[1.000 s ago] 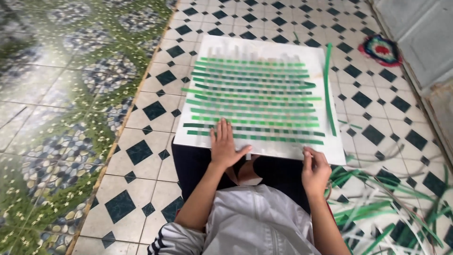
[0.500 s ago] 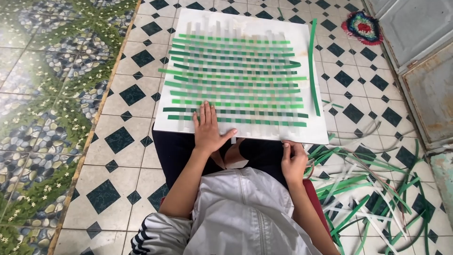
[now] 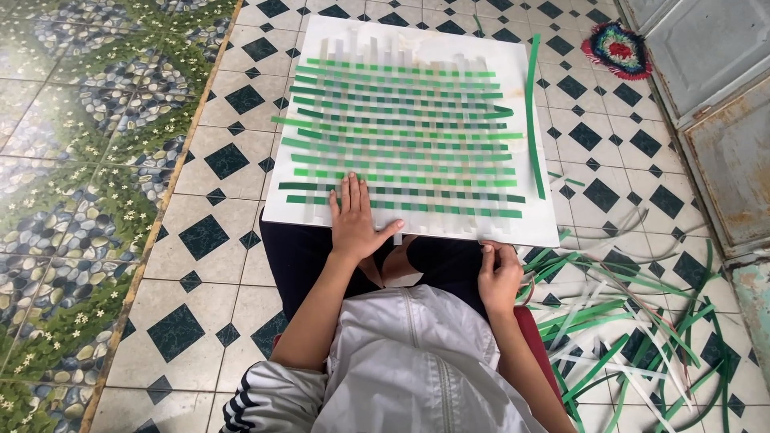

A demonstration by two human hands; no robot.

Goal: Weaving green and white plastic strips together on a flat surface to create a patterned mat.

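Left hand lies flat, fingers spread, palm down on the near edge of the white board, touching the woven green strips. Right hand curls loosely at the board's near right edge; whether it pinches anything is unclear. Board rests across the lap, on tiled floor.

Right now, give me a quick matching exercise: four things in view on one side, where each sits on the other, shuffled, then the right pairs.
Things:
1. left hand
2. right hand
3. single green strip
4. round colourful mat

Places:
A. on the floor tiles at the top right, near the metal door
B. flat on the woven sheet, near its front edge
C. at the sheet's front right corner
D. lying along the sheet's right edge

Pairs: 1-B, 2-C, 3-D, 4-A
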